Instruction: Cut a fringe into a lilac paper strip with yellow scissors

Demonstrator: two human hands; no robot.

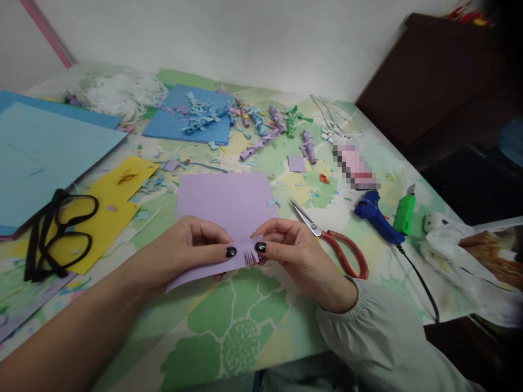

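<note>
A strip of purple paper (196, 272) is pinched between my two hands above the table. My left hand (204, 245) grips its middle with the thumb on top. At the strip's right end my right hand (281, 245) pinches beside a row of narrow fringe cuts. Behind the strip a larger purple sheet (224, 196) lies flat on the table. Red-handled scissors (339, 245) rest just right of my right hand, blades partly apart and pointing up-left.
Paper scraps and curled paper rolls (261, 144) lie behind, near a blue sheet (159, 122) and white string (126, 95). Black glasses (67, 234) rest on yellow paper (118, 201) at left. A blue glue gun (379, 218) and green cutter (405, 212) lie at right.
</note>
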